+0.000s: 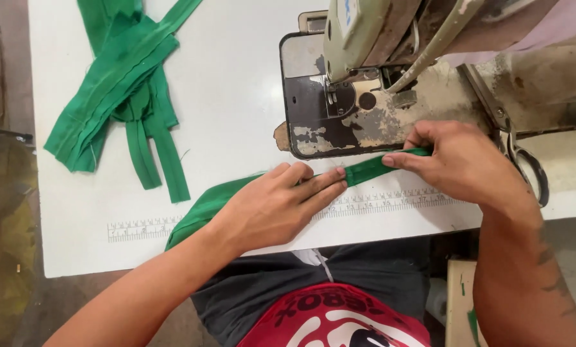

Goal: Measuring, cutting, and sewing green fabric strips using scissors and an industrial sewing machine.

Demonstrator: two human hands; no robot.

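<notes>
A folded green fabric strip (367, 169) lies across the front of the white sewing table (236, 96). My left hand (275, 204) presses flat on it, fingers stretched along the fold. My right hand (458, 162) pinches the strip's right end just in front of the sewing machine (391, 58). The strip's left part (204, 209) slopes down toward the table's front edge. The machine's presser foot (331, 96) stands apart from the strip, above the worn metal plate (339, 122).
A pile of green fabric strips (121, 90) lies at the table's back left. Scissors (525, 160) rest at the right by the machine. A printed ruler scale (384, 202) runs along the table's front edge.
</notes>
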